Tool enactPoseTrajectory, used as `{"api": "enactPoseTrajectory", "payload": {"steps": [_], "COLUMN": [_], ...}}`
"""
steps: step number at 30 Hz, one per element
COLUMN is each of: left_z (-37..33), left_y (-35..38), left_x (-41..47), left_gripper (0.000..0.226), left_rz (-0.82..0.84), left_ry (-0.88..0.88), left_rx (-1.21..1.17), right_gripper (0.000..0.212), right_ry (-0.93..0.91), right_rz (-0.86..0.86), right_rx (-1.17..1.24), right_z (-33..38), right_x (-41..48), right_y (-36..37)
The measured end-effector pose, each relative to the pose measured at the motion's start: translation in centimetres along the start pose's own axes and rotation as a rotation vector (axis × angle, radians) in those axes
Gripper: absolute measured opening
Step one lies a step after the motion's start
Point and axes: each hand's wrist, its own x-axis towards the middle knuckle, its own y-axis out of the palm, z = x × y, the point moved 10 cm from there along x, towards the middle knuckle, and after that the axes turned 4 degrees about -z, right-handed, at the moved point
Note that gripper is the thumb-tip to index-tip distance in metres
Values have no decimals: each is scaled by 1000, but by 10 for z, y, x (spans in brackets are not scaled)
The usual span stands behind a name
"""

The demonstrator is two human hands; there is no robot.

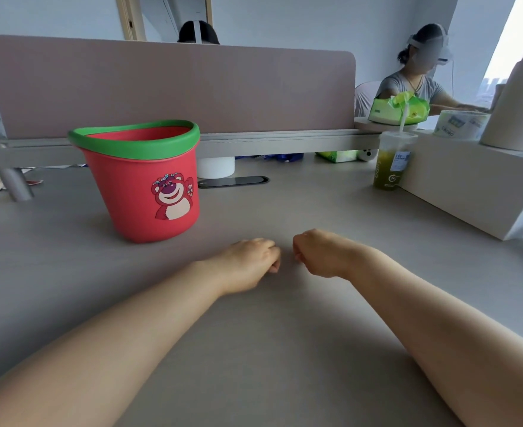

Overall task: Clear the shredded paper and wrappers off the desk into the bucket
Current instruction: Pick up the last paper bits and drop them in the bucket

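From the head camera, the left hand (251, 260) and the right hand (315, 252) lay on the grey desk (284, 318), close together but not touching. Both were curled into loose fists with the knuckles up. I could not tell if anything was tucked inside them, because the fingers hid the palms. The red bucket (149, 183) with the green rim and a bear picture stood on the desk, ahead of the left hand and a bit to its left, near but apart from it. Its inside could not be seen from here. No shredded paper or wrappers showed on the open part of the desk, so the job looked nearly done or done. Some small bits of colour lay far back under the divider (167, 87), but they were too blurry to name. A few things could still have gone wrong. If a hand held scraps and opened too soon, they would have dropped back on the desk. The bucket looked light and seemed to lean a little, so a bump from an arm could have tipped it and spilled what was inside. A wide reach to the right could also have knocked the green drink cup (392, 161) beside the white box (469, 186).
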Motion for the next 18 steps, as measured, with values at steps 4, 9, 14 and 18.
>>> {"api": "enactPoseTrajectory", "payload": {"steps": [4,9,14,18], "left_z": [34,64,97,165], "left_y": [-13,-94,-204,-250], "left_x": [-7,-24,-69,-86], "left_gripper": [11,9,10,16], "left_rz": [-35,-381,-822,-803], "left_ry": [-155,-195,-318,-631], "left_rx": [-153,-207,22,118], "right_gripper": [15,12,13,14], "right_ry": [-73,-163,-306,-409], "right_rz": [3,-247,-675,-714], "right_rx": [72,349,604,593], "right_z": [10,39,88,142], "right_x": [5,21,38,79], "right_y": [6,-48,-159,-205]}}
